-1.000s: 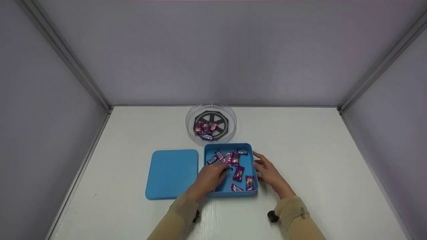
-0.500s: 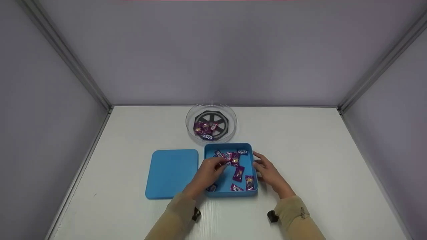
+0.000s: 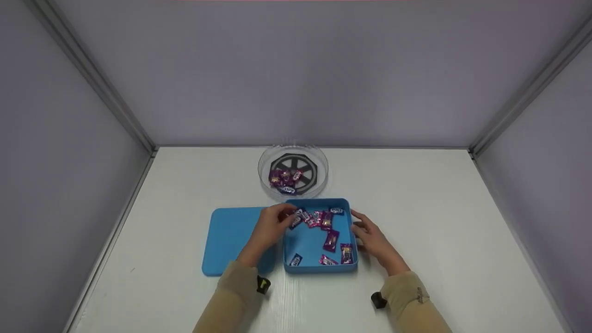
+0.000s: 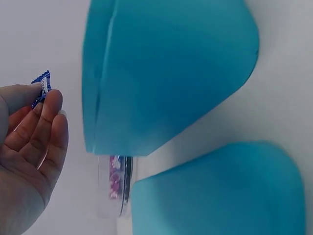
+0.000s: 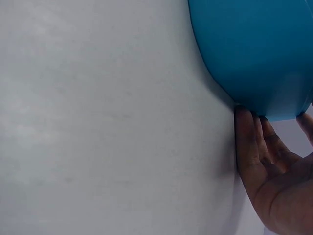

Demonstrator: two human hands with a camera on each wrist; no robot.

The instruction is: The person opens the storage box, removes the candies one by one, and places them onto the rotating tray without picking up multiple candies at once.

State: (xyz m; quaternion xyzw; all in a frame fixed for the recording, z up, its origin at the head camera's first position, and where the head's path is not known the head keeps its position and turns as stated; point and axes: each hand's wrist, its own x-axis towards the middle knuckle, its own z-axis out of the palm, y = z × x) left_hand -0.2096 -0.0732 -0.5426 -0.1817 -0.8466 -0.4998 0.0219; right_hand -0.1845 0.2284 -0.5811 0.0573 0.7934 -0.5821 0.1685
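Between its thumb and fingertips, my left hand [image 3: 268, 227] pinches a small blue-wrapped candy [image 4: 46, 84], plain to see in the left wrist view. In the head view that hand is over the far left corner of a blue box [image 3: 319, 268]. Several wrapped candies lie in the box, among them a purple one [image 3: 331, 241] and a blue one [image 3: 296, 260] near the front left corner. My right hand [image 3: 373, 241] touches the box's right wall with nearly straight fingertips; the right wrist view shows this contact from below.
A flat blue lid [image 3: 231, 240] lies left of the box, partly covered by the left hand and forearm. Behind the box stands a clear round dish [image 3: 323, 178] with several wrapped candies [image 3: 285, 177] in it. Grey walls enclose the white table [image 3: 416, 185].
My left hand has moved from inside the box up and left to its far left corner. A blue candy at the front left has come into view. The right hand stays put.
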